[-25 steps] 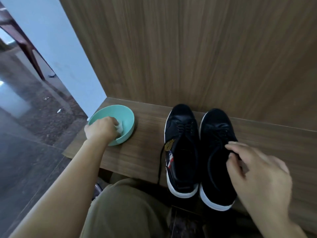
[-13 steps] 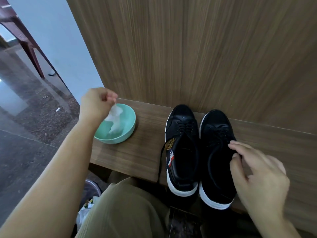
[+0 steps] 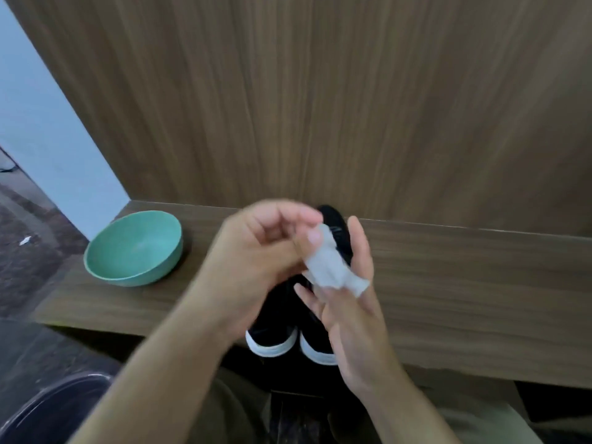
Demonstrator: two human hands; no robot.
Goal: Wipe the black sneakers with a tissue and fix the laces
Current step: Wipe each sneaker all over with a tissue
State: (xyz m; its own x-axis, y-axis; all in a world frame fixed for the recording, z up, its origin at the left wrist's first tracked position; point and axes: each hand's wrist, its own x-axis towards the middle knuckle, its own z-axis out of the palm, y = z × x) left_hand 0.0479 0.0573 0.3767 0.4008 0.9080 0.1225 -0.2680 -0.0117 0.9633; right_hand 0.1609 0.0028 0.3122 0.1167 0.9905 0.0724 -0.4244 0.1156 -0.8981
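Brown wood-grain wall panelling (image 3: 320, 100) fills most of the view, rising straight up from the back edge of a long brown wood-grain tabletop (image 3: 464, 283). To the left of the panelling runs a pale blue wall (image 3: 41, 123), and below it a dark speckled stone floor (image 3: 22, 270) with a small white scrap lying on it. At the bottom left corner sits the rounded rim of a dark bin (image 3: 54, 408); what is inside cannot be made out.

On the tabletop, against the panelling, stands the pair of black low-top sneakers with white soles (image 3: 272, 328), side by side, heels toward the person and hanging slightly over the front edge. Both hands cover most of the uppers, so the laces are hidden and no brand mark or writing can be read.

Well to the left of the shoes, near the tabletop's left end, rests a round teal plastic bowl (image 3: 134, 248), upright; its inside shows only smooth teal surface.

Above the sneakers the two hands meet. The left hand (image 3: 256, 251) has its fingers curled, thumb and fingertips pinching the upper end of a crumpled white tissue (image 3: 330, 267). The right hand (image 3: 352, 315) is held with palm turned inward and fingers mostly straight and spread; the tissue lies draped across its middle fingers, touching them. Motion blur softens both hands, so whether any right finger bends round the tissue cannot be told. The tissue is held in the air, just over the right-hand sneaker's front part, not visibly touching it.
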